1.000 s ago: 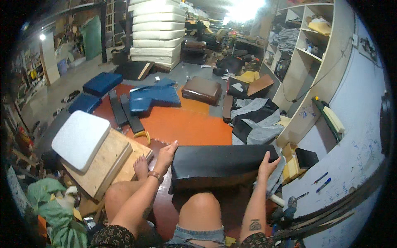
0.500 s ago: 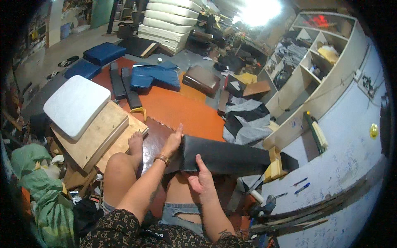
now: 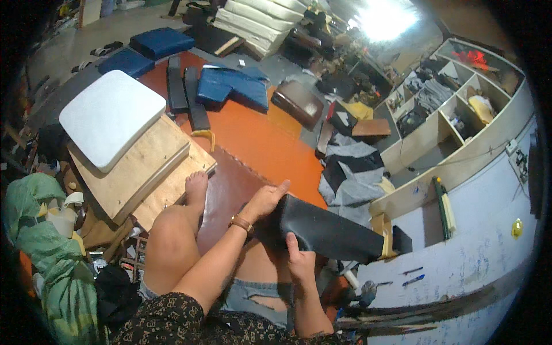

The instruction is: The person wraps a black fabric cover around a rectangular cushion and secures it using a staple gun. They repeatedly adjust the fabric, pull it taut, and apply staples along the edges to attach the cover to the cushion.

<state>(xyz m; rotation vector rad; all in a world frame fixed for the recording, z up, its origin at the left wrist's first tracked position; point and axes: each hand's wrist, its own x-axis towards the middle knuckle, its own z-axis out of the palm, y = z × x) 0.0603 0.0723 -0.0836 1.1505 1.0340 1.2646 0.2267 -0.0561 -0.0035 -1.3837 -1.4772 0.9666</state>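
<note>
A long black padded piece (image 3: 333,230) with a smooth leather-like cover lies across my lap, pointing away to the right. My left hand (image 3: 265,202) grips its left end, thumb stretched along the upper corner and the other fingers partly hidden. My right hand (image 3: 301,265) holds the near long edge, thumb pressed on the black face and fingers curled beneath, out of sight. Under its far end is a yellowish block (image 3: 382,230). Brown and orange sheet material (image 3: 270,152) covers the floor ahead.
A white cushion (image 3: 112,118) rests on stacked wooden boards (image 3: 138,172) at the left. Blue padded pieces (image 3: 230,86) and a brown cushion (image 3: 297,104) lie ahead. Compartment shelving (image 3: 425,167) and a marked white board (image 3: 460,270) stand right. A green sack (image 3: 54,253) sits near left.
The view has shifted and tilted. The black piece slants more downward to the right. My right hand's fingers have curled further under its near edge; my left hand keeps to the left end.
</note>
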